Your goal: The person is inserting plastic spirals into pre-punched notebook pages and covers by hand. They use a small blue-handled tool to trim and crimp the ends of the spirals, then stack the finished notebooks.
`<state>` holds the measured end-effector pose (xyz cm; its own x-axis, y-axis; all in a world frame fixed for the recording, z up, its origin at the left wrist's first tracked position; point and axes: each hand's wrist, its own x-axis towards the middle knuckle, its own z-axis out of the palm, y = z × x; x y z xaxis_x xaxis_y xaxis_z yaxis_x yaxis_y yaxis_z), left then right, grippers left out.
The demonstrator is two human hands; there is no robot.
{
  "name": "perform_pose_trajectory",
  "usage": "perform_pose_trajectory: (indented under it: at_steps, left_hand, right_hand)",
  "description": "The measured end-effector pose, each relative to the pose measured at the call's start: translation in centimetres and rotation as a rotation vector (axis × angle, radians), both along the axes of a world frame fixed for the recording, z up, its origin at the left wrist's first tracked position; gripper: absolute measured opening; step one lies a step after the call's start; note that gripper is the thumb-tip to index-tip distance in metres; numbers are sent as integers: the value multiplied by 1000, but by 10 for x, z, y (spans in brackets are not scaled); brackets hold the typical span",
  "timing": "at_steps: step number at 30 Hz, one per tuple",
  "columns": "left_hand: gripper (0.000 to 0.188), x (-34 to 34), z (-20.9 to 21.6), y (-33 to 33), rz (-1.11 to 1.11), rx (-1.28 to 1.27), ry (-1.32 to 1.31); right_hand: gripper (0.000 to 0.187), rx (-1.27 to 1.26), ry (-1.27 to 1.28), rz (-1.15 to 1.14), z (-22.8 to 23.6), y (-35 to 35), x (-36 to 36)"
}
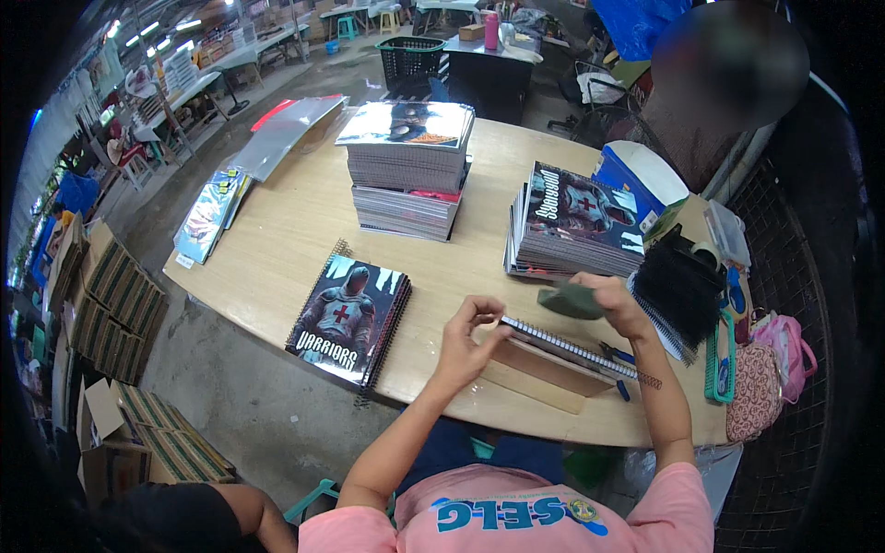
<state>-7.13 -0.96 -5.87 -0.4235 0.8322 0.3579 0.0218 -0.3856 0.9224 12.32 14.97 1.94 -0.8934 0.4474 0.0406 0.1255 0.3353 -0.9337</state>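
A spiral notebook (562,345) stands on its edge at the near side of the table, its wire coil upward, beside a wooden board (544,360). My left hand (468,343) pinches the notebook's left end between thumb and fingers. Above the coil, my right hand (613,304) is closed on a dark green flat piece (569,300) whose kind I cannot make out. From the notebook's right end, a length of coil (647,378) sticks out under my right forearm. Pliers (616,354) with blue handles lie close by, partly hidden.
Coil-bound notebooks (350,318) with a knight cover lie to the left; more are stacked (576,221) at the right. A tall pile of books (410,152) stands behind. Black wire coils (680,286), a green basket (720,355) and a pink bag (784,346) crowd the right edge. Another person's arm (244,511) is lower left.
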Motion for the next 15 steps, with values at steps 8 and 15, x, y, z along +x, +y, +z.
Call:
perform_pose_trajectory:
  at_steps: [8, 15]
  left_hand:
    - [15, -22, 3, 2, -43, -65, 184]
    - [18, -16, 2, 9, -158, -17, 87]
  right_hand:
    - [43, -61, 53, 72, -3, 6, -17]
    - [47, 575, -370, -173, -50, 6, -5]
